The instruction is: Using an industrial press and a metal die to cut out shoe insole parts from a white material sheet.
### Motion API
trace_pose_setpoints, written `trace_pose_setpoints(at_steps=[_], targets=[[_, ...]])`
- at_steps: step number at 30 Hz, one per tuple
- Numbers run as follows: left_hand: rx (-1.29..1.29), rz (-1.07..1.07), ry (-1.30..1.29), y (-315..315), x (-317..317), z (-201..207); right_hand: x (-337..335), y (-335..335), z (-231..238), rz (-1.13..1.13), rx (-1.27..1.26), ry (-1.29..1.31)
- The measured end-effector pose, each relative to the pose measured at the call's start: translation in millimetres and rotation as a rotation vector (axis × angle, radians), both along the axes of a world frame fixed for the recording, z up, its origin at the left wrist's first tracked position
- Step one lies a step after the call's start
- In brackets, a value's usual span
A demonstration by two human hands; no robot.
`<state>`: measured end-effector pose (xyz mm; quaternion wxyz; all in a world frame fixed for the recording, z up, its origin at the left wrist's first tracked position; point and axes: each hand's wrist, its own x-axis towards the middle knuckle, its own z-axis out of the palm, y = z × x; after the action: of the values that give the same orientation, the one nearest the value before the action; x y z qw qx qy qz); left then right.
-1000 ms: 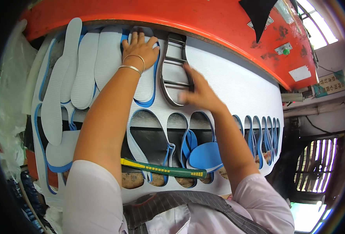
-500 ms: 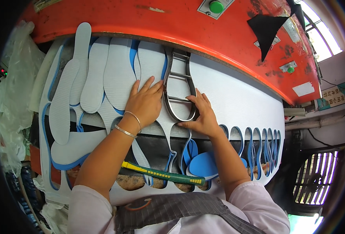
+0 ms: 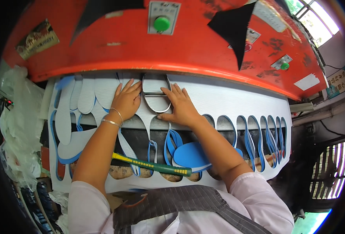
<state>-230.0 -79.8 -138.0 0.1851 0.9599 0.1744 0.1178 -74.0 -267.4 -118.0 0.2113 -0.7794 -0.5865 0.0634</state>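
On a white ribbed foam sheet (image 3: 227, 91) stands a metal sole-shaped cutting die (image 3: 153, 94) with a crossbar; its far end is hidden beneath the red machine. My left hand (image 3: 125, 103) lies flat, fingers spread, along the die's left side. At the other side, my right hand (image 3: 181, 107) grips the die's edge, index finger over the rim near the crossbar and thumb by its rounded near end. Several cut white insoles (image 3: 86, 97) with blue undersides lie left of my left hand.
The red machine's front (image 3: 114, 58), with a green button (image 3: 162, 24), overhangs the sheet's far side. A hammer with a green and yellow handle (image 3: 153, 164) lies near me, beside a blue insole piece (image 3: 190, 154). Sole-shaped holes line the sheet. Clear plastic (image 3: 20, 128) hangs at left.
The view has shifted, bringing more of the red machine into sight. It now covers the die's far end and the insoles' far tips. Both hands remain beside the die.
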Motion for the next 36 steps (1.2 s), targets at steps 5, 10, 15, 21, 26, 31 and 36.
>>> trace_pose_setpoints(at_steps=[5, 10, 15, 21, 26, 31, 36], targets=[[-0.428, 0.189, -0.321, -17, -32, 34, 10, -91, 63, -0.007, 0.515, 0.108], [-0.458, 0.128, -0.443, -44, -14, 143, 121, -148, 152, -0.636, 1.650, 0.491], [0.377, 0.102, -1.114, -45, 18, 183, 189, -139, 172, -1.106, 1.533, -0.186], [0.245, 0.118, -0.702, -37, 22, 192, 166, -125, 169, -0.834, 1.445, 0.144], [-0.211, 0.137, -0.241, -79, -52, 119, 62, -184, 77, -0.537, 0.485, 0.201], [-0.240, 0.204, 0.141, -120, -111, 73, -53, -199, 83, -0.083, -0.282, 0.250], [-0.113, 0.203, 0.212, -138, -113, 81, -85, -180, 79, -0.295, -0.251, 0.099]])
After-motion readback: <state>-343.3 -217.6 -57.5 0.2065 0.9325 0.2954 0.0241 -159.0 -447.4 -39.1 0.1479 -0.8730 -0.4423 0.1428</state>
